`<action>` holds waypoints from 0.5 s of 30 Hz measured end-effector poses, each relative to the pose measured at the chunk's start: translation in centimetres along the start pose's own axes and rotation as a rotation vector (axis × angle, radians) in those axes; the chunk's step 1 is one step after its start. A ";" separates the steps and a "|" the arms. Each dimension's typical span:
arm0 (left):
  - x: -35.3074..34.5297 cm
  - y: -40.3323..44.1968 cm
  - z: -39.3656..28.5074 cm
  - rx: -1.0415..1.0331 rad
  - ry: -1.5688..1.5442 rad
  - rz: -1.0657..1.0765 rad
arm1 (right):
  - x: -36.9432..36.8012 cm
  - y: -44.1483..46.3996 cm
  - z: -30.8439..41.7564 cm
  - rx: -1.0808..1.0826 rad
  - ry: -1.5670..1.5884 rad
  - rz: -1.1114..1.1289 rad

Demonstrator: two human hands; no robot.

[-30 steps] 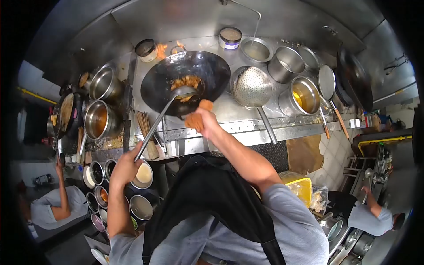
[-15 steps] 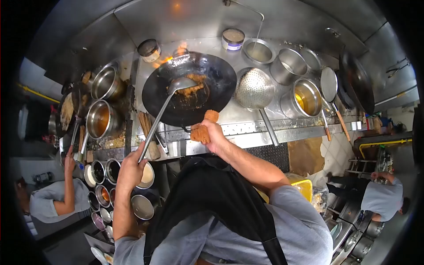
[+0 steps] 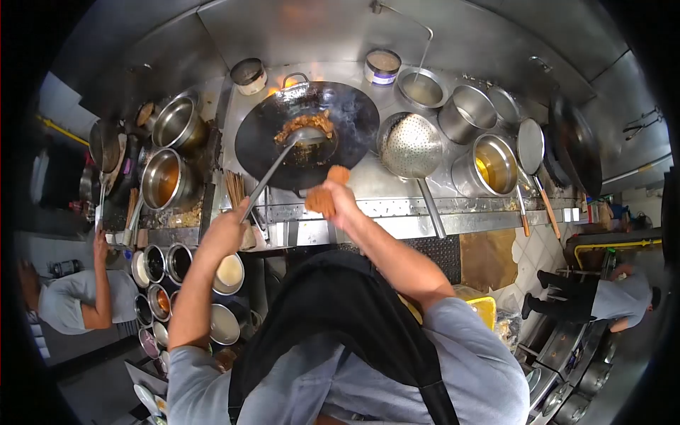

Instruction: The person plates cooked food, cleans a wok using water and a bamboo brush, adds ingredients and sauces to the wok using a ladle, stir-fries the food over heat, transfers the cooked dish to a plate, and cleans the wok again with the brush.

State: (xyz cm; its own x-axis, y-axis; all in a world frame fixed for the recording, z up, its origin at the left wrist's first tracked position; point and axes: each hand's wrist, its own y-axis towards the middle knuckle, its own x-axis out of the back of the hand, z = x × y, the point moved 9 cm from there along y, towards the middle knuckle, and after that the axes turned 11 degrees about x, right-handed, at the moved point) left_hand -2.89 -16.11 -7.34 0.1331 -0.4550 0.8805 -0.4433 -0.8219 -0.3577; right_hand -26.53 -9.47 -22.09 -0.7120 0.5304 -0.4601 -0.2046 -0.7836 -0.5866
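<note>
My left hand (image 3: 224,232) is wrapped round the long handle of a steel ladle (image 3: 307,134). The ladle's bowl rests inside a large black wok (image 3: 258,138), against browned pieces of food (image 3: 303,123) heaped on the far side of it. My right hand (image 3: 343,204) is closed on a folded orange-brown cloth (image 3: 322,202) at the wok's near rim. The cloth covers the spot where it meets the wok, so the near handle is mostly hidden. Behind the wok, flames show beside its far loop handle (image 3: 296,78).
A perforated skimmer (image 3: 411,145) lies right of the wok, near a pot of yellow oil (image 3: 496,164). Pots (image 3: 167,183) and seasoning tubs (image 3: 228,275) stand left. One co-worker (image 3: 88,301) holds a long handle at left; another person (image 3: 616,297) stands at right.
My left hand has moved forward, and the ladle has pushed the food to the wok's far side. My right hand keeps its grip on the cloth. The person at right has shifted an arm.
</note>
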 end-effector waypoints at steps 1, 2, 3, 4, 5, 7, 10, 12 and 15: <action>-0.3 0.9 -0.1 -0.007 -0.026 -0.045 | 0.4 -1.6 -1.2 0.068 0.053 0.033; 0.2 0.4 -0.5 -0.026 -0.047 -0.103 | 0.9 -3.1 -2.6 0.132 0.105 0.067; 0.4 -0.7 -1.0 -0.044 -0.074 -0.165 | 2.2 -3.7 -4.4 0.143 0.120 0.076; 0.7 -2.0 -1.3 -0.061 -0.100 -0.221 | 3.3 -4.2 -5.7 0.149 0.136 0.082; 1.3 -3.1 -1.1 -0.017 -0.090 -0.191 | 3.6 -5.4 -4.8 0.197 0.081 0.029; 2.2 -4.6 -0.1 0.045 -0.162 -0.097 | 1.4 -6.4 -2.0 0.077 0.148 0.031; 3.4 -4.5 1.4 0.102 -0.259 -0.014 | 0.3 -3.9 0.1 0.036 0.102 0.040; 3.2 -3.6 2.8 -0.008 -0.316 -0.038 | -0.7 -5.2 2.2 0.045 0.077 -0.020; 3.3 -4.3 2.9 0.361 -0.694 0.240 | -0.2 -5.7 2.9 0.127 0.058 -0.001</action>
State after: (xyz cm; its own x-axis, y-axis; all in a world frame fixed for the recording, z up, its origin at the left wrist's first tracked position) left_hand 2.09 -15.09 -3.76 0.6423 -0.6435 0.4163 -0.2323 -0.6811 -0.6943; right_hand -27.18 -5.99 -16.73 -0.6723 0.5462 -0.4996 -0.2914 -0.8157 -0.4997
